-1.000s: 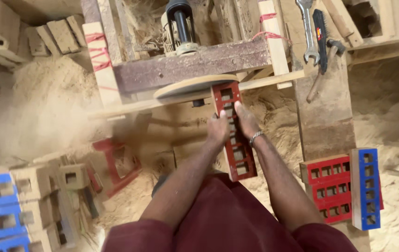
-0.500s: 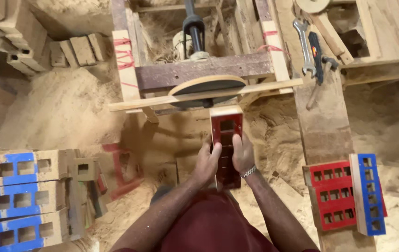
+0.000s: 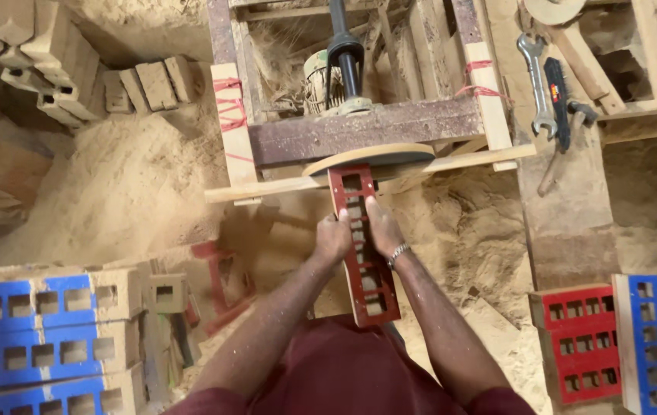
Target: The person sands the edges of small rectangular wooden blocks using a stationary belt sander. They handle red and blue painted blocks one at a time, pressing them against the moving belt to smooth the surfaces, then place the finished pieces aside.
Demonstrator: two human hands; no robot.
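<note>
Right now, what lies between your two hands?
In the head view, the red slotted panel runs lengthwise between the left hand and right hand, both gripping its edges; its far end meets the sanding disc.

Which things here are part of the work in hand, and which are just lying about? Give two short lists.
In hand: red slotted wooden piece, left hand, right hand, sanding disc.

Lying about: spanner, blue slotted blocks, red slotted stack, sawdust pile.
</note>
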